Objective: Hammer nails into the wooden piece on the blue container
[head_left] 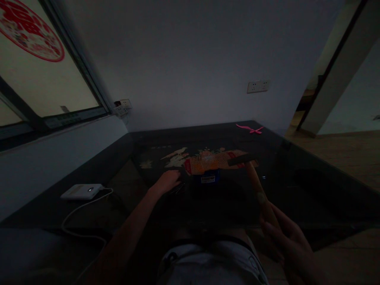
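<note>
In my right hand [282, 231] is a hammer [257, 186], the fingers wrapped around its wooden handle. The dark hammer head points left, over the right end of a long orange-and-red patterned strip [213, 161]. That strip lies across a small blue box [209, 178] with a white label. My left hand [169, 181] rests low on the table, left of the box, with its fingers drawn together. Beside its fingertips lie several thin dark pieces [178, 188] that look like nails. Dim light hides what those fingertips pinch, if anything.
The dark glossy table [142, 140] carries a printed bird-and-flower picture. A white power bank [82, 191] with a cable [80, 208] lies at the left. A pink strap [251, 129] is near the back right corner. Behind stands a wall with sockets [258, 86].
</note>
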Tool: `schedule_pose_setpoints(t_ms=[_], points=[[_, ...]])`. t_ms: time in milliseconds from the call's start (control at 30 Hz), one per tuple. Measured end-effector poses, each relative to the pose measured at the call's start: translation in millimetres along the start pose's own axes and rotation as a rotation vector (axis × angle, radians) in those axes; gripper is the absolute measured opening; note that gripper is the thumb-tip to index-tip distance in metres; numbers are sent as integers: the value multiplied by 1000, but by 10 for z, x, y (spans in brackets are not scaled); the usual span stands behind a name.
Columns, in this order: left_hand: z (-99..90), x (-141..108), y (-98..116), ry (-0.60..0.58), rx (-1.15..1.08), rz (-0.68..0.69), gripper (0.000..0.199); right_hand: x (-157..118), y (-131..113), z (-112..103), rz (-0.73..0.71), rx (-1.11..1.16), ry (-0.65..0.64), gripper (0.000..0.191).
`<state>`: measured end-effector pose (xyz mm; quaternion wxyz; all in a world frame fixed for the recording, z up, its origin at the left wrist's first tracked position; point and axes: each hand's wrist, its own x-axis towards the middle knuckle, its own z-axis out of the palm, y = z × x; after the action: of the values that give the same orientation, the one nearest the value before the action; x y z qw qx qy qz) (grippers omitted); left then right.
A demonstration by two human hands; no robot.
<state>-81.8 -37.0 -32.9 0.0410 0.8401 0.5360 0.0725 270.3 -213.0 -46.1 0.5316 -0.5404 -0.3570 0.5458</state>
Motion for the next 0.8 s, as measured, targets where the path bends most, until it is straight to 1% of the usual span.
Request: schedule_pose_setpoints(t_ms=[100,167,233,333,433,500,567,633,700,800], points=[[-4,18,6,-5,74,-14,10,17,-5,-29,-1,-6,40,78],[-15,0,-11,22,61,-58,13,16,-4,-34,-22,-13,80,72],[-42,-40,-55,62,26,-88,19,18,6,-37,-42,-28,90,68],[-138,-121,-133,185,-44,-117,26,31,36,-49,-35,-39,51,69],[-320,-175,-107,376,-149,-120,23,44,50,-55,-31,-39,25,72],[-468,-158,18,524,-241,-106,17,47,36,-46,-46,-48,32,72],[-597,-77,216,658,-337,-77,12,44,10,-21,-71,-53,41,67],[-668,72,437,733,-439,-28,10,35,-14,17,-94,-53,37,62],[-665,274,625,737,-546,16,10,20,-24,57,-94,-50,26,63],[-558,590,785,665,-666,53,7,-4,-18,85,-63,-55,39,68]])
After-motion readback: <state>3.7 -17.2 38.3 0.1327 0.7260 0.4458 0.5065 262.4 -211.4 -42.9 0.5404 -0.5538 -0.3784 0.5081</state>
